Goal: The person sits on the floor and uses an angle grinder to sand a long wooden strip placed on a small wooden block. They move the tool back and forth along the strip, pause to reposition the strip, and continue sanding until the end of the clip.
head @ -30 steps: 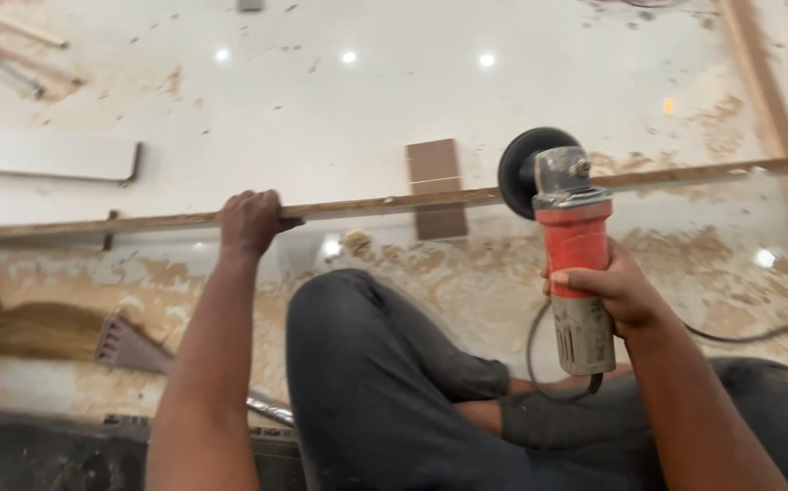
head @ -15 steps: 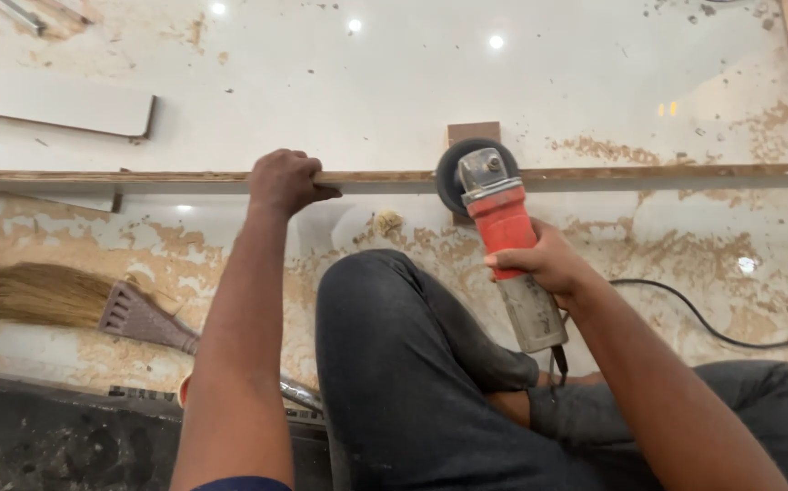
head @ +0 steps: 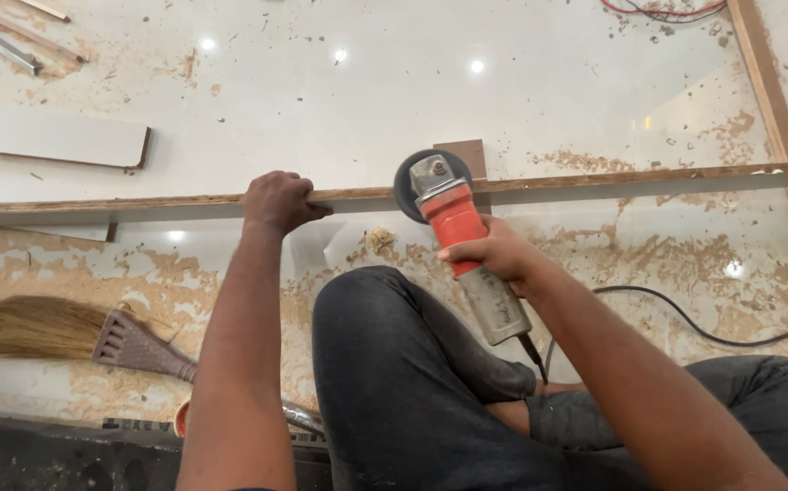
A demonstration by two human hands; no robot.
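Left hand (head: 277, 200) is closed over the long thin wooden strip (head: 594, 179); just beside it, the red-and-grey angle grinder (head: 463, 238) is gripped by the right hand (head: 496, 256), disc against the strip.

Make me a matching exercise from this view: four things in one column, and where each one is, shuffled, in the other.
Things:
1. left hand
2. right hand
3. broom
4. white board

Places:
A. lying on the dusty floor at lower left
B. gripping the long wooden strip
C. lying flat on the floor at upper left
D. wrapped around the body of the angle grinder

Pairs: 1-B, 2-D, 3-A, 4-C
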